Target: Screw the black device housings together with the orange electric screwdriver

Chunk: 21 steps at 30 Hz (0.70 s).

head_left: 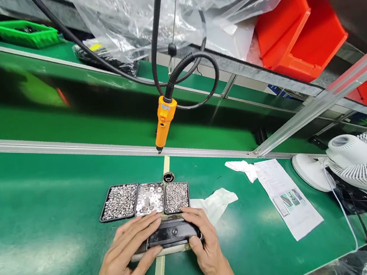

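Note:
A black plastic housing (171, 233) lies in a pale fixture block (174, 249) on the green bench, long side toward me. My left hand (126, 253) wraps over its left end, fingers along the far edge and thumb on the near edge. At the right end my right hand (205, 238) grips it between fingers and thumb. Just beyond stand three shallow black trays: one of screws (119, 201), one of washers (149, 198) and one of small metal parts (177, 196). A small round black cap (168, 177) sits behind the trays.
An orange electric screwdriver (165, 119) hangs from a cable above the trays. White cloth (217, 203) and a printed sheet (289, 200) lie to the right, beside a white fan (359, 161). Red bins (301, 31) and plastic bags stand on the shelf above.

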Tool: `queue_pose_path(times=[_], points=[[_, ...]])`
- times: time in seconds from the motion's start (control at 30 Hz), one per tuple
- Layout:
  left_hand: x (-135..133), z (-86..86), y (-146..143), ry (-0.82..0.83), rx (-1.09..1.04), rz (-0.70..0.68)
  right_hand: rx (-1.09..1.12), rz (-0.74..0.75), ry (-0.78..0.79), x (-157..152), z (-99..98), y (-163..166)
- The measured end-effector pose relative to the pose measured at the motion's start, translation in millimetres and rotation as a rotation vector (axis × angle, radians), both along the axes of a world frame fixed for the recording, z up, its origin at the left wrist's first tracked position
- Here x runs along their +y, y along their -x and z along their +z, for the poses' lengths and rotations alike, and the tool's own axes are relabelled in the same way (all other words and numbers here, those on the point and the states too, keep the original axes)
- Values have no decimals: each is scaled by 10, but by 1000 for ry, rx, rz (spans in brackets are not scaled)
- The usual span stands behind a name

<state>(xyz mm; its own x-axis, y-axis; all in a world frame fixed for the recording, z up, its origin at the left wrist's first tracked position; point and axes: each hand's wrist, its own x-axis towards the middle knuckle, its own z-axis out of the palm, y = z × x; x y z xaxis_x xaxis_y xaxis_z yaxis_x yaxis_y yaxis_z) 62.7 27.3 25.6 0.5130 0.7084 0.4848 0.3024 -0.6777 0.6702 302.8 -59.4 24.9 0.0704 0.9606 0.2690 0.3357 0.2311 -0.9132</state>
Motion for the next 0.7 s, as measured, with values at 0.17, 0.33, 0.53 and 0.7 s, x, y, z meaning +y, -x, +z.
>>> queue_pose_path(times=[0.17, 0.33, 0.53, 0.7], points=[[532, 228, 91, 374, 150, 32, 226, -167, 37, 24, -79, -30], [1142, 281, -169, 329, 405, -111, 223, -246, 68, 93, -131, -50], [1222, 262, -332, 283, 461, -184, 243, -292, 68, 133, -150, -64], [1195, 282, -218, 337, 392, -132, 227, -304, 96, 141, -138, -62]])
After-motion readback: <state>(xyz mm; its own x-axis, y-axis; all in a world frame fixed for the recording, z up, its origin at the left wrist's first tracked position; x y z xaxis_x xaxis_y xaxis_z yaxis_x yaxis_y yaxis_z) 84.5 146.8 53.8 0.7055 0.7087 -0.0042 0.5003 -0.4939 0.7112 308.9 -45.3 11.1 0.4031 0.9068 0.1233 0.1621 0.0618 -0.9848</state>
